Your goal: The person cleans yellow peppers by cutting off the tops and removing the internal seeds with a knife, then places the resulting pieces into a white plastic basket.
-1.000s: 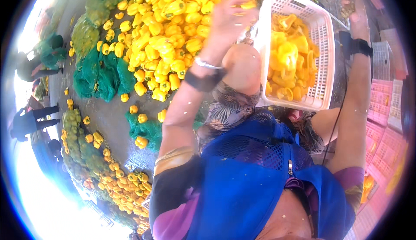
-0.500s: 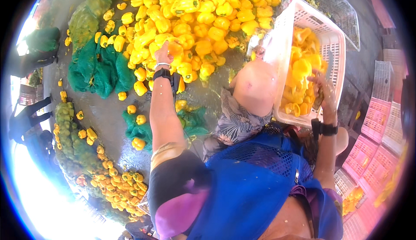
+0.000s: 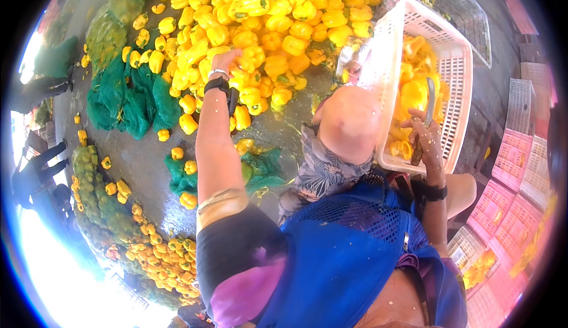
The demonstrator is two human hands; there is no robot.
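Observation:
My left hand (image 3: pixel 223 61) is at the near side of a large heap of yellow bell peppers (image 3: pixel 284 20), its fingers curled against a yellow bell pepper (image 3: pixel 241 63) and partly hidden by it. In my right hand (image 3: pixel 427 138) is a knife with a curved blade (image 3: pixel 431 100) pointing up and away from me. The handle is mostly inside my fingers. This hand is above the near end of a white plastic crate (image 3: pixel 383 67) with cut yellow pepper pieces (image 3: pixel 413 94) in it.
Green mesh sacks (image 3: pixel 130 100) lie left of the heap, with loose peppers around them. A grey crate (image 3: pixel 473 20) stands behind the white one. Pink crates (image 3: pixel 494 206) are stacked at the right. More peppers (image 3: pixel 168 260) cover the lower left. My bare knee (image 3: pixel 352 124) is beside the white crate.
My left hand has moved slightly farther into the heap. My right hand has shifted left and turned, so the knife's blade now shows upright over the crate.

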